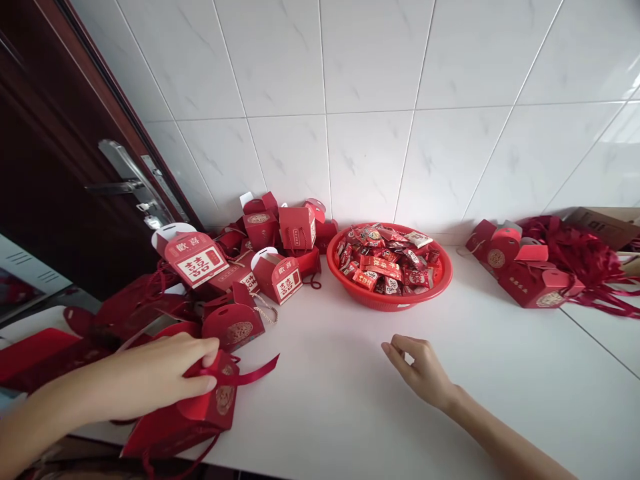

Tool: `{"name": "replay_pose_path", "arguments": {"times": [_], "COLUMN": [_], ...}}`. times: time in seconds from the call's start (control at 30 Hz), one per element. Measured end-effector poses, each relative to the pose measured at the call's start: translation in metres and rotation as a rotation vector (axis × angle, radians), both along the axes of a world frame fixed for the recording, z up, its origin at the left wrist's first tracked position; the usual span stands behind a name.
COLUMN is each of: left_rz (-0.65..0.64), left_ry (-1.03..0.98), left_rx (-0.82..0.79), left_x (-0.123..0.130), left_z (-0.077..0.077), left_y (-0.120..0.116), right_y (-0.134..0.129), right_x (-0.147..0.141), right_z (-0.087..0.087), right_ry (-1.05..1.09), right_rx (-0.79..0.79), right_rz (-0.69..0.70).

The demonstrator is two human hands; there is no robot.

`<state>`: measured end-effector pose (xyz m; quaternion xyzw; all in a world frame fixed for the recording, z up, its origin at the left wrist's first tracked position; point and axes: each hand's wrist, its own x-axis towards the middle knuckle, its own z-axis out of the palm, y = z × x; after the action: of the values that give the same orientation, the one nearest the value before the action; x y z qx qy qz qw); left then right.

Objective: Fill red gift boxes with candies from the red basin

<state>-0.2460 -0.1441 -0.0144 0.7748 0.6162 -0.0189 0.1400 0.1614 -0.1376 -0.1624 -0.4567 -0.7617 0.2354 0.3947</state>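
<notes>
At the lower left, my left hand (185, 367) has its fingers closed at the top of a red gift box (220, 407) with a gold round emblem. A dark red ribbon (257, 373) sticks out from that box beside my fingertips. My right hand (420, 367) is held over the white table with fingers curled in and thumb close to them; nothing shows in it. Beyond it is a red plastic basket (385, 303) heaped with wrapped candies (383, 263).
Many more red gift boxes (195, 257) are piled on the left, some with cords. Further boxes (537, 283) and a bundle of dark red ribbons (590, 260) lie at the right, near a cardboard box (603, 227). A tiled wall (370, 153) backs the white table (320, 400); a dark door (65, 133) is left.
</notes>
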Motion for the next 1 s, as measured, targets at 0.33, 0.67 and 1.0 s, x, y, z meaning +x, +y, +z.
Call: {"name": "replay_pose_path", "arguments": {"times": [0.33, 0.67, 1.0], "left_rz": [-0.043, -0.536, -1.084], "left_ry": [-0.07, -0.071, -0.009], "left_rx": [-0.156, 0.209, 0.77], "left_x": [0.042, 0.156, 0.222], "left_z": [0.001, 0.026, -0.05], "left_y": [0.013, 0.025, 0.028], "right_y": [0.002, 0.006, 0.013], "right_x": [0.002, 0.007, 0.016], "right_z": [-0.004, 0.006, 0.014], "right_ry": [-0.032, 0.168, 0.427], "right_rx": [-0.021, -0.235, -0.294], "right_rz": [0.025, -0.044, -0.112]}}
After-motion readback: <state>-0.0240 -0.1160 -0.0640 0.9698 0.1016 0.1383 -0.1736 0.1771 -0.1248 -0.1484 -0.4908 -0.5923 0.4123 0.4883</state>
